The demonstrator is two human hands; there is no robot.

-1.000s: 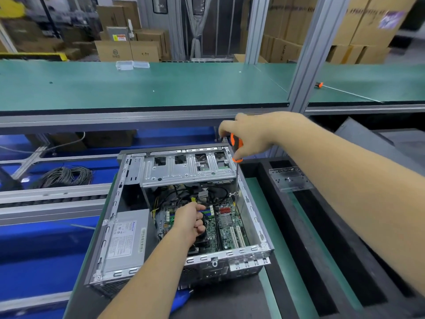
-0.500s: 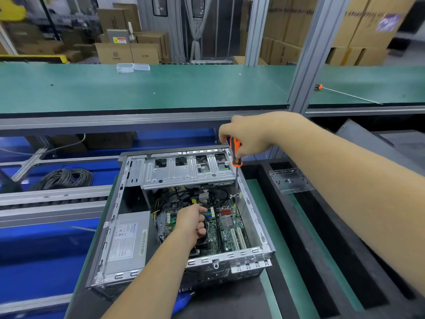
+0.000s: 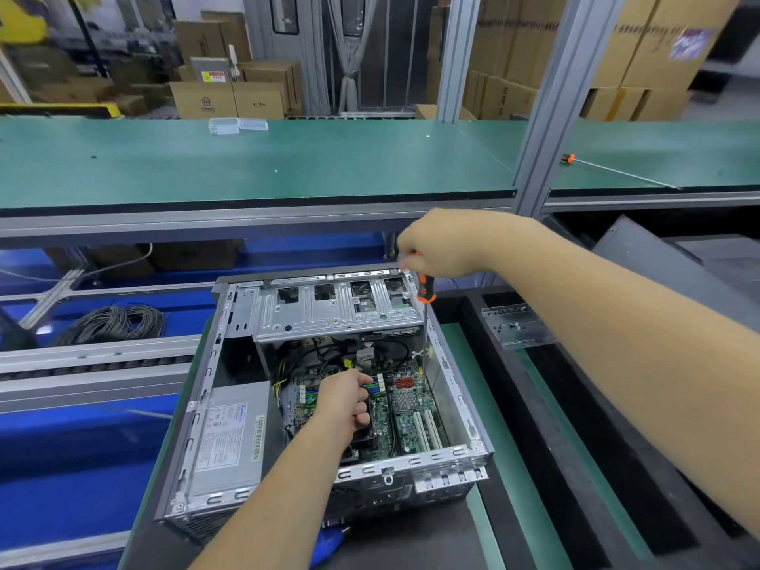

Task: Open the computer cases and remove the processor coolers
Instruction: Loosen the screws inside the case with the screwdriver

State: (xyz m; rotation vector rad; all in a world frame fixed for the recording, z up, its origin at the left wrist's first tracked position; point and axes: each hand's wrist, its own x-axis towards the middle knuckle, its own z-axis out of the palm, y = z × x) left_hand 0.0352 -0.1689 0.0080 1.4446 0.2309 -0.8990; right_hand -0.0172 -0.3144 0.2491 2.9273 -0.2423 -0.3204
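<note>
Centre frame: one computer case (image 3: 448,351), lid off, long axis running from lower left up toward the back.
Screwdriver (image 3: 425,292): one in use, orange-black handle up, shaft straight down into the case's right side.
Right hand (image 3: 442,244): fist wrapped round the handle.
Left hand (image 3: 343,401): fingers curled on the processor cooler (image 3: 368,436), mid-motherboard.
Power supply (image 3: 228,438): label unreadable.
Upper right: second screwdriver (image 3: 617,170), lying flat.

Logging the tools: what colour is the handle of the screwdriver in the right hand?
Orange and black, on the screwdriver in the right hand; head view.
</note>
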